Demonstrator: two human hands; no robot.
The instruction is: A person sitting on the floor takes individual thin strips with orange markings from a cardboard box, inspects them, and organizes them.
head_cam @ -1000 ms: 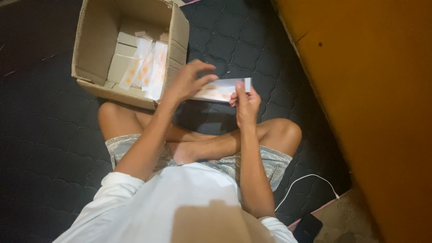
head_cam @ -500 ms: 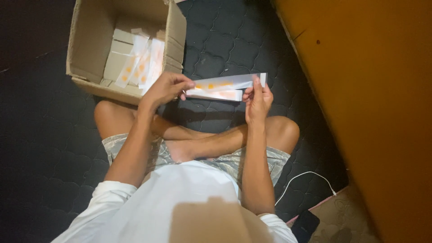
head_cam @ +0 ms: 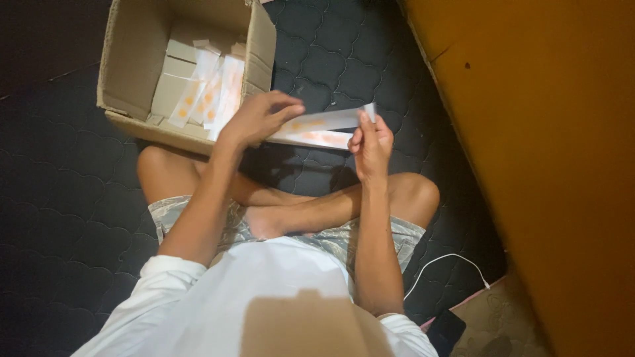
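Observation:
I sit cross-legged on a dark quilted mat. Between my hands I hold a long, flat white carton (head_cam: 322,128) with orange marks, level above my knees. My left hand (head_cam: 254,119) grips its left end with fingers over the top. My right hand (head_cam: 372,144) pinches its right end. Beyond my left knee stands an open cardboard box (head_cam: 132,73). Inside it lie several similar white cartons (head_cam: 210,92) with orange marks.
An orange wall (head_cam: 549,152) rises along the right. A white cable (head_cam: 450,261) runs over the dark mat (head_cam: 59,211) by my right thigh. A dark phone (head_cam: 446,329) lies on a patterned cloth at the lower right.
The white carton has gone from a loose hold in my right hand to a two-handed grip. My left hand moved from above it onto its left end.

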